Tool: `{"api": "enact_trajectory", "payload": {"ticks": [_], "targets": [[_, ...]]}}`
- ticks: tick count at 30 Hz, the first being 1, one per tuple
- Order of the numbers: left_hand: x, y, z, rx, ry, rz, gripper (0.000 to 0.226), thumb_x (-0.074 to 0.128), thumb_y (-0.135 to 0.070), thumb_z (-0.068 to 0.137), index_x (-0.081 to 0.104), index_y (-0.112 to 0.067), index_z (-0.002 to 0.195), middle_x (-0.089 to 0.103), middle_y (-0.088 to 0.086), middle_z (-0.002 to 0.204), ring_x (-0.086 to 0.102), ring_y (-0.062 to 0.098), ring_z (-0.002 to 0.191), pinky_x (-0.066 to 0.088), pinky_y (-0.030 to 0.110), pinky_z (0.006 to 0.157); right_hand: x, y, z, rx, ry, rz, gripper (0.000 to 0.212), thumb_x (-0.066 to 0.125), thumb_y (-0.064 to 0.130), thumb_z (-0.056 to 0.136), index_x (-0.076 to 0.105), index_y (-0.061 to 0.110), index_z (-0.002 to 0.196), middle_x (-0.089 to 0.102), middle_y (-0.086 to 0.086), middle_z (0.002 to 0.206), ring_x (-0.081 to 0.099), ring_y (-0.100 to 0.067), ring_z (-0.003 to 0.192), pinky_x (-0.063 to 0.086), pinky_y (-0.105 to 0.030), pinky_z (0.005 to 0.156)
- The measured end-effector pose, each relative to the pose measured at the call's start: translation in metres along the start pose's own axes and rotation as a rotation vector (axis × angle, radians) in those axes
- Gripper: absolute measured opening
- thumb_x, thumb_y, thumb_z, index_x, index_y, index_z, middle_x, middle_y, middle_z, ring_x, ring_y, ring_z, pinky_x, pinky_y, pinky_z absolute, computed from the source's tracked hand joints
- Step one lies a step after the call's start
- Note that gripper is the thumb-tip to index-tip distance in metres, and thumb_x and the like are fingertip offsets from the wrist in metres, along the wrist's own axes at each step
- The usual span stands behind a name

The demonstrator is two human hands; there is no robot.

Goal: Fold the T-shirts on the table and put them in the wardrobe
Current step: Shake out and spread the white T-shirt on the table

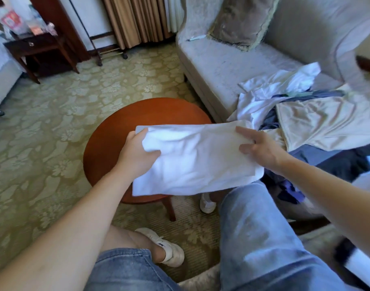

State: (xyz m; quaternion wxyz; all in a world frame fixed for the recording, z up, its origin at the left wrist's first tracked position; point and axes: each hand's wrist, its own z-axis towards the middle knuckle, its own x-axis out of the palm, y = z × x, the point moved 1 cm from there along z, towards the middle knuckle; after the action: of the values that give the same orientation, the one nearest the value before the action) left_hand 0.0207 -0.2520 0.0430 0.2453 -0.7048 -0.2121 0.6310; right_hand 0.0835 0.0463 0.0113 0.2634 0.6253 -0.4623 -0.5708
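Denim shorts (pixel 261 238) sit nearest, over my knees; beyond them my left hand (pixel 135 152) grips the folded white T-shirt (pixel 196 160) at its left edge; my right hand (pixel 260 148) pinches its right edge, index finger extended; the shirt is held over the round table (pixel 108 141).

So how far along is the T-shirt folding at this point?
Early, it seems. Done: no finished stack shows, and no wardrobe is in view. In hand: a white T-shirt, partly folded into a rectangle, is held above the round table by the left hand and right hand at its two ends. Left: a crumpled pile of clothes by the sofa lies unfolded, and nothing looks put away yet.
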Motion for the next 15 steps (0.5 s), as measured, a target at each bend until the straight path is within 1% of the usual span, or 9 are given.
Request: {"api": "enact_trajectory", "payload": {"ticks": [2, 3, 6, 7, 8, 9, 11, 13, 15], "targets": [[0.004, -0.023, 0.001, 0.059, -0.014, 0.026, 0.073, 0.064, -0.021, 0.091, 0.026, -0.019, 0.154, 0.017, -0.001, 0.159, 0.027, 0.018, 0.143, 0.029, 0.024, 0.099, -0.019, 0.002, -0.005, -0.03, -0.096, 0.017, 0.049, 0.057, 0.01, 0.094, 0.05, 0.023, 0.141, 0.054, -0.005, 0.131, 0.055, -0.021, 0.114, 0.043, -0.029, 0.096], [0.006, -0.033, 0.002, 0.083, -0.021, 0.037, 0.073, 0.063, -0.022, 0.092, 0.026, -0.019, 0.154, 0.017, -0.001, 0.159, 0.026, 0.019, 0.143, 0.029, 0.024, 0.101, -0.028, 0.004, -0.006, -0.041, -0.129, 0.016, 0.045, 0.056, 0.01, 0.095, 0.053, 0.022, 0.139, 0.057, -0.005, 0.125, 0.056, -0.019, 0.108, 0.044, -0.025, 0.09], [0.008, -0.056, 0.004, 0.119, -0.034, 0.046, 0.071, 0.061, -0.021, 0.092, 0.026, -0.019, 0.154, 0.018, 0.0, 0.158, 0.028, 0.02, 0.141, 0.027, 0.021, 0.094, -0.056, 0.005, -0.004, -0.054, -0.171, 0.013, 0.044, 0.052, -0.001, 0.092, 0.061, 0.018, 0.13, 0.058, -0.006, 0.108, 0.054, -0.016, 0.091, 0.042, -0.011, 0.064], [0.008, -0.062, 0.004, 0.124, -0.044, 0.041, 0.07, 0.061, -0.02, 0.092, 0.027, -0.019, 0.154, 0.018, 0.0, 0.158, 0.028, 0.02, 0.141, 0.026, 0.02, 0.093, -0.062, 0.007, -0.005, -0.06, -0.16, 0.021, 0.045, 0.051, -0.005, 0.09, 0.063, 0.016, 0.128, 0.058, -0.006, 0.106, 0.053, -0.016, 0.09, 0.042, -0.008, 0.063], [0.007, -0.067, 0.004, 0.13, -0.056, 0.036, 0.07, 0.061, -0.02, 0.092, 0.028, -0.019, 0.153, 0.018, 0.0, 0.159, 0.028, 0.02, 0.141, 0.025, 0.02, 0.092, -0.068, 0.007, -0.006, -0.066, -0.153, 0.053, 0.046, 0.05, -0.008, 0.088, 0.063, 0.014, 0.127, 0.059, -0.006, 0.109, 0.055, -0.018, 0.093, 0.044, -0.009, 0.07], [0.008, -0.073, 0.003, 0.137, -0.068, 0.028, 0.069, 0.061, -0.02, 0.092, 0.029, -0.019, 0.153, 0.018, 0.0, 0.159, 0.028, 0.02, 0.142, 0.025, 0.019, 0.092, -0.072, 0.005, -0.008, -0.059, -0.149, 0.107, 0.048, 0.05, -0.01, 0.087, 0.063, 0.013, 0.127, 0.06, -0.007, 0.116, 0.057, -0.02, 0.099, 0.047, -0.014, 0.081], [0.011, -0.084, -0.003, 0.162, -0.083, 0.024, 0.068, 0.062, -0.019, 0.092, 0.031, -0.019, 0.152, 0.019, 0.0, 0.158, 0.029, 0.019, 0.141, 0.025, 0.018, 0.093, -0.08, -0.005, -0.018, -0.041, -0.157, 0.257, 0.051, 0.05, -0.012, 0.085, 0.061, 0.012, 0.129, 0.058, -0.009, 0.127, 0.057, -0.025, 0.111, 0.048, -0.032, 0.099], [0.014, -0.094, -0.009, 0.2, -0.085, 0.036, 0.068, 0.062, -0.02, 0.091, 0.032, -0.02, 0.152, 0.02, 0.0, 0.157, 0.03, 0.019, 0.14, 0.026, 0.018, 0.093, -0.088, -0.022, -0.031, -0.023, -0.151, 0.36, 0.054, 0.05, -0.012, 0.085, 0.058, 0.014, 0.133, 0.052, -0.004, 0.131, 0.054, -0.027, 0.119, 0.043, -0.043, 0.107], [0.021, -0.106, -0.014, 0.233, -0.055, 0.05, 0.07, 0.063, -0.021, 0.091, 0.03, -0.02, 0.153, 0.019, -0.001, 0.157, 0.029, 0.018, 0.141, 0.025, 0.018, 0.092, -0.098, -0.042, -0.048, 0.002, -0.175, 0.39, 0.059, 0.052, -0.008, 0.086, 0.055, 0.022, 0.136, 0.045, 0.005, 0.134, 0.048, -0.027, 0.128, 0.04, -0.048, 0.109]]}}
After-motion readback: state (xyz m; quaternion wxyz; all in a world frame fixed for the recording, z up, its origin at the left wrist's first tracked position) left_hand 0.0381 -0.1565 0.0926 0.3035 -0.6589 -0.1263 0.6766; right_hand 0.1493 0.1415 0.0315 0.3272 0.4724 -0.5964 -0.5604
